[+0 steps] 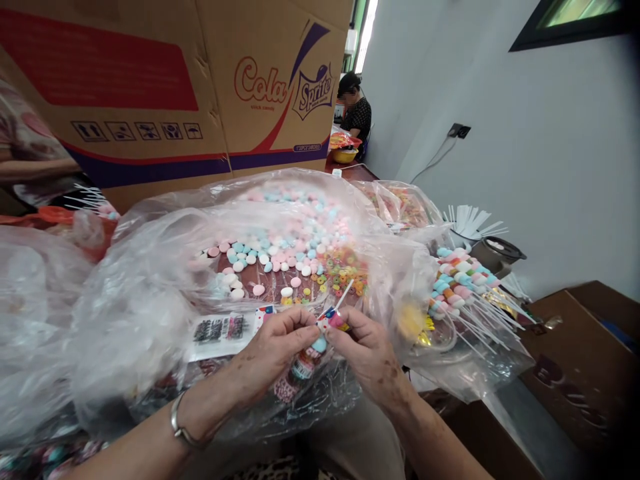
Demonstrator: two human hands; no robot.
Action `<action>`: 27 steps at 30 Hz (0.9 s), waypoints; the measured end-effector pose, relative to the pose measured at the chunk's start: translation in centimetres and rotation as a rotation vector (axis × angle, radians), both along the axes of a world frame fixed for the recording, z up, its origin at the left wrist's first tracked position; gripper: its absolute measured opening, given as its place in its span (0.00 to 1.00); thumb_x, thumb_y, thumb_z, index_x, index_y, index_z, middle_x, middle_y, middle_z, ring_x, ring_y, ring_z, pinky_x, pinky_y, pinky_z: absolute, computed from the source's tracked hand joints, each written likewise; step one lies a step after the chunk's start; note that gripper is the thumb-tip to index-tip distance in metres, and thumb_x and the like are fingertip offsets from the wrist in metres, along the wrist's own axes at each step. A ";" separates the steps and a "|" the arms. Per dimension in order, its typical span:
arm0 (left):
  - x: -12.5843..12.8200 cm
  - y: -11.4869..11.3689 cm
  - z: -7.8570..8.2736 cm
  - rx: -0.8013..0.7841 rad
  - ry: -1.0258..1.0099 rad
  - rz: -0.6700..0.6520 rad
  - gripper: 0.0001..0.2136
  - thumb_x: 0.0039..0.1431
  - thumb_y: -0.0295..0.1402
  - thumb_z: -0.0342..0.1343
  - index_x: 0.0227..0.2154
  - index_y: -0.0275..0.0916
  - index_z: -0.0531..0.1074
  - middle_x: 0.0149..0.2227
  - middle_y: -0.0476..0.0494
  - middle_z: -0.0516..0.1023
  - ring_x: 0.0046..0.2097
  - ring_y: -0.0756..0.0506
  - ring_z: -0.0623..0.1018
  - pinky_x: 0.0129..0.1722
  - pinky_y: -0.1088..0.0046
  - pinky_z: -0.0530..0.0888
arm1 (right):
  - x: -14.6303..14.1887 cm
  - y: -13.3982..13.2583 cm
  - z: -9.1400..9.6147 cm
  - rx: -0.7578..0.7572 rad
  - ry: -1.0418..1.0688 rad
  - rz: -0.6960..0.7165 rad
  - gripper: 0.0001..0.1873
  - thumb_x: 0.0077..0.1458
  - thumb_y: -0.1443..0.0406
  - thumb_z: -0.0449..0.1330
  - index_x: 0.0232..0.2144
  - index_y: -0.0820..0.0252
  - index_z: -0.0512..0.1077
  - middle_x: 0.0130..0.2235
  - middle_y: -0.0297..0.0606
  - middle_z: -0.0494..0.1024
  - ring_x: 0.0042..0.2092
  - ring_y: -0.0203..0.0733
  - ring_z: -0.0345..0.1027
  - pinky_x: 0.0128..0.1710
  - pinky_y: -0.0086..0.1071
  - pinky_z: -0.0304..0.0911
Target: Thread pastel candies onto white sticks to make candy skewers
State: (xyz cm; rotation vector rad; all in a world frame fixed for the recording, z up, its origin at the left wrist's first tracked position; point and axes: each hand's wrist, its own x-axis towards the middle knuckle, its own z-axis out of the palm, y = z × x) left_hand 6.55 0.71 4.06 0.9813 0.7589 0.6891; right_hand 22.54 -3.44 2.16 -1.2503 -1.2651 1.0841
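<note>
My left hand (273, 350) and my right hand (367, 353) meet over my lap, both pinched on a candy skewer (325, 327): a thin white stick threaded with small coloured candies, inside a printed wrapper. Right behind the hands lies a big clear plastic bag (150, 280), opened out, with loose pink, blue and white candies (280, 250) and small coloured rings (345, 267) spread in it. A metal bracelet sits on my left wrist.
A pile of finished candy skewers (463, 283) lies at the right, sticks pointing outward. White sticks (473, 220) stand in a pot behind them. A large cardboard box (190, 87) rises behind the bag. Another person (356, 110) sits far back; brown boxes (580, 360) at right.
</note>
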 end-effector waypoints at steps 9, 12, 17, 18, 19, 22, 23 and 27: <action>-0.9 0.6 -0.8 -0.282 0.028 -0.251 0.07 0.41 0.31 0.63 0.25 0.34 0.75 0.18 0.45 0.78 0.19 0.47 0.76 0.16 0.77 0.67 | 0.9 0.2 -0.8 0.107 -0.040 0.288 0.07 0.56 0.61 0.62 0.37 0.57 0.73 0.32 0.34 0.77 0.33 0.38 0.71 0.35 0.31 0.67; -1.4 0.8 -0.9 -0.343 0.022 -0.323 0.10 0.42 0.36 0.62 0.25 0.34 0.75 0.21 0.41 0.80 0.19 0.44 0.78 0.15 0.73 0.71 | 1.0 0.4 -0.6 0.300 -0.271 0.249 0.06 0.60 0.64 0.58 0.33 0.58 0.74 0.32 0.35 0.78 0.34 0.37 0.72 0.37 0.31 0.67; -2.5 0.9 -0.8 -0.292 -0.030 -0.444 0.19 0.49 0.47 0.65 0.30 0.32 0.78 0.25 0.41 0.80 0.19 0.50 0.76 0.19 0.77 0.70 | 0.1 0.0 0.3 0.340 -0.344 0.170 0.09 0.62 0.68 0.54 0.33 0.57 0.74 0.27 0.31 0.77 0.30 0.35 0.71 0.35 0.28 0.68; -2.6 0.9 -0.7 -0.272 -0.019 -0.444 0.19 0.49 0.47 0.66 0.29 0.33 0.77 0.23 0.44 0.78 0.19 0.51 0.74 0.19 0.78 0.68 | 0.0 -0.1 0.3 0.345 -0.357 0.145 0.10 0.63 0.69 0.54 0.33 0.57 0.74 0.28 0.32 0.77 0.31 0.35 0.72 0.35 0.28 0.68; -2.6 1.0 -0.5 -0.252 -0.001 -0.427 0.18 0.49 0.47 0.66 0.27 0.33 0.76 0.21 0.47 0.76 0.18 0.52 0.73 0.18 0.78 0.66 | -0.1 -0.3 0.3 0.371 -0.387 0.100 0.10 0.63 0.69 0.53 0.33 0.57 0.74 0.30 0.32 0.78 0.32 0.36 0.73 0.35 0.28 0.68; -2.4 1.2 -0.1 -0.198 0.040 -0.365 0.18 0.51 0.46 0.66 0.23 0.35 0.73 0.19 0.50 0.73 0.17 0.54 0.69 0.18 0.78 0.61 | 0.3 -1.1 0.2 0.592 -0.621 -0.126 0.11 0.63 0.71 0.53 0.42 0.57 0.74 0.35 0.37 0.80 0.37 0.39 0.74 0.39 0.31 0.69; -2.3 1.2 0.0 -0.183 0.050 -0.358 0.18 0.52 0.46 0.65 0.22 0.36 0.72 0.19 0.51 0.73 0.17 0.54 0.68 0.18 0.78 0.60 | 0.5 -1.3 0.2 0.690 -0.746 -0.173 0.14 0.63 0.71 0.53 0.47 0.57 0.73 0.39 0.41 0.80 0.41 0.42 0.73 0.43 0.35 0.68; -1.9 1.2 0.0 -0.146 0.083 -0.409 0.15 0.52 0.42 0.65 0.20 0.37 0.72 0.18 0.52 0.71 0.17 0.53 0.66 0.18 0.76 0.60 | 1.1 -1.8 0.8 0.917 -1.182 0.026 0.20 0.66 0.69 0.48 0.57 0.62 0.68 0.50 0.47 0.78 0.54 0.50 0.66 0.58 0.47 0.56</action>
